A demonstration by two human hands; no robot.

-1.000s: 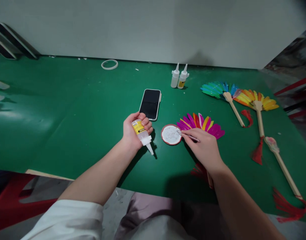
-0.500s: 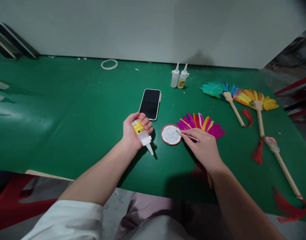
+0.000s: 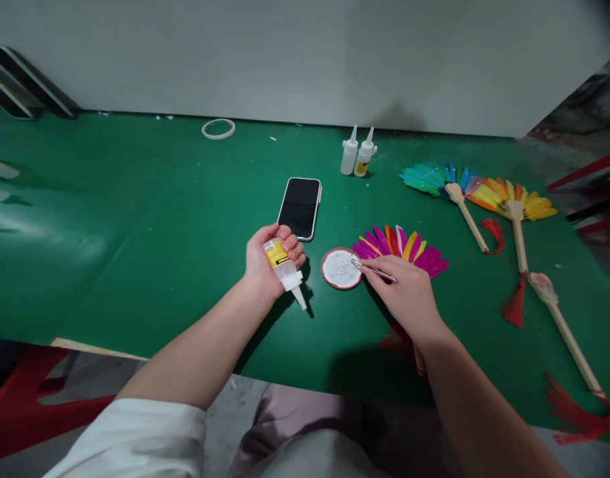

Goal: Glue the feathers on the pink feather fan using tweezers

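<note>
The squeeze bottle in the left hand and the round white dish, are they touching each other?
Apart. The head view shows green tabletop between the squeeze bottle and the dish.

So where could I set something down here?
The widest mostly bare patch of the green table lies left of the phone and the left hand, in front of the white ring. A smaller one lies between the ring and the two standing bottles. It's crowded around the right hand, by the white dish and magenta fan.
</note>
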